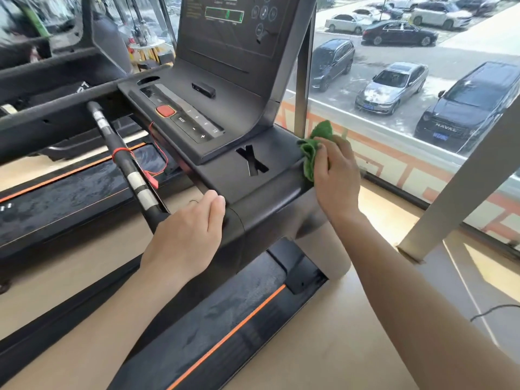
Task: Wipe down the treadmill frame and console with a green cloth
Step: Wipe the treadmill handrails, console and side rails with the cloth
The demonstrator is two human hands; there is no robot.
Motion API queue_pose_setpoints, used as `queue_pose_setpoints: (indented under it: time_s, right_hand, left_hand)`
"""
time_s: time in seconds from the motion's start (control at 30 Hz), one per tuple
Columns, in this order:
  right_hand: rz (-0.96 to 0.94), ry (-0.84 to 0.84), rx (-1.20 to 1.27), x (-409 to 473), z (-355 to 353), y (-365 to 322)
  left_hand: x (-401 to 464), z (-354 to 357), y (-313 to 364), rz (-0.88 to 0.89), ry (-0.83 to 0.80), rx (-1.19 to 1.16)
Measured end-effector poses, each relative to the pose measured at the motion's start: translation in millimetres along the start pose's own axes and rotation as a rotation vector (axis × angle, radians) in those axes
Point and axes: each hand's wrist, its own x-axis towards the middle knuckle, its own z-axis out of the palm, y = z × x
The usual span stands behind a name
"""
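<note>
The dark treadmill console (225, 108) fills the upper middle of the head view, with a red stop button (165, 111) and a lit display above. Its frame ledge (261, 190) carries an X-shaped cutout. My right hand (336, 175) grips a crumpled green cloth (312, 147) and presses it against the ledge's right end, beside the grey upright post (304, 80). My left hand (187, 237) rests on the near left corner of the ledge, fingers curled over the edge. Part of the cloth is hidden under my right palm.
A black handlebar with silver bands (123, 161) and a red safety cord (157, 153) runs down the left. The belt with an orange stripe (233, 325) lies below. A second treadmill (56, 198) stands left. A slanted white beam (467, 175) and window onto parked cars are right.
</note>
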Motion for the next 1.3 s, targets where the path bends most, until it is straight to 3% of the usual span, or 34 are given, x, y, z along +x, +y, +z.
queue_pose_setpoints:
  time_s: [0.1, 0.17, 0.23, 0.33, 0.5, 0.63, 0.73, 0.83, 1.0, 1.1, 1.3]
  right_hand:
    - [0.255, 0.133, 0.141, -7.0, 11.2, -17.8]
    - [0.276, 0.215, 0.152, -49.9, 29.3, -38.1]
    - [0.175, 0.213, 0.202, -111.6, 50.9, -61.2]
    - [0.012, 0.077, 0.219, -185.3, 69.0, -82.1]
    - [-0.19, 0.115, 0.084, -123.0, 47.8, -36.2]
    - [0.079, 0.174, 0.199, -38.6, 26.3, -5.6]
    - [0.499, 0.276, 0.419, -15.1, 29.1, 24.3]
    - [0.843, 0.36, 0.486, -33.3, 36.4, 27.2]
    - [1.085, 0.32, 0.58, -99.6, 62.6, -19.5]
    - [1.115, 0.228, 0.637, -135.8, 78.7, -55.4]
    - [1.294, 0.198, 0.793, -102.0, 83.3, -33.4]
  left_hand:
    - [2.5, 2.9, 0.0, 0.007, 0.007, 0.02]
    - [2.5, 2.9, 0.6, 0.003, 0.016, 0.028]
    - [2.6, 3.0, -0.2, 0.006, 0.022, 0.026]
    - [1.7, 3.1, -0.3, -0.001, 0.028, 0.025]
    - [0.9, 2.7, 0.3, -0.009, 0.031, 0.036]
    - [1.0, 1.4, 1.6, -0.007, 0.02, 0.041]
    - [1.2, 2.1, 0.6, 0.003, 0.019, 0.046]
    - [2.1, 2.8, 0.3, 0.012, 0.026, 0.046]
    - [3.1, 4.5, -0.1, 0.026, 0.027, 0.052]
    - [3.0, 4.6, -0.6, 0.019, 0.028, 0.056]
    - [0.8, 3.2, 0.4, 0.016, 0.039, 0.055]
